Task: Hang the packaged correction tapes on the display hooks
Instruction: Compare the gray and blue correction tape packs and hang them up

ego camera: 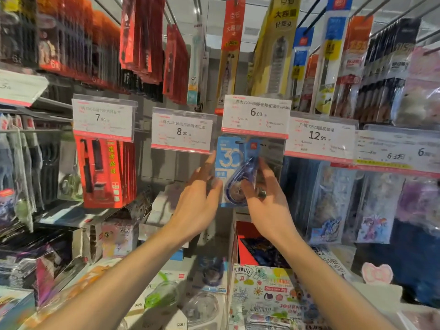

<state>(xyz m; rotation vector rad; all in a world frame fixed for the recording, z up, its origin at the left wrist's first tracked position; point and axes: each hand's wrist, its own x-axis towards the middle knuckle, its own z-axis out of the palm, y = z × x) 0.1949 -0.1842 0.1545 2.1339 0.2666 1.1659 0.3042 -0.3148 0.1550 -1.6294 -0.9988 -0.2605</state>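
Head view looks into a shop display w/ rows of hooks and price tags. Blue correction tape pack [234, 171] hangs just under the 6.00 price tag [256, 116], centre of frame, its top edge tucked up behind the tag; can't tell if it's actually seated on the hook. Left hand [198, 201] is at the pack's left edge, index finger straight and pointing up along the edge, thumb touching the lower left of the pack; fingers mostly relaxed, not wrapped round it. Right hand [267, 203] is on the pack's right side w/ fingers spread, thumb lying across the front of the tape's round body, index up along the right edge; looks like a light pinch but grip isn't clear. Both forearms reach up from the bottom of frame. To the left, an 8.00 price tag [182, 131] w/ bare space under it, then a 7.90 price tag [103, 117] over red packs [104, 172]. Right of the pack, a 12.90 price tag [319, 138]. Below, more tape packs [166, 296] lie loose on the shelf beside a doodle-printed box [264, 296].
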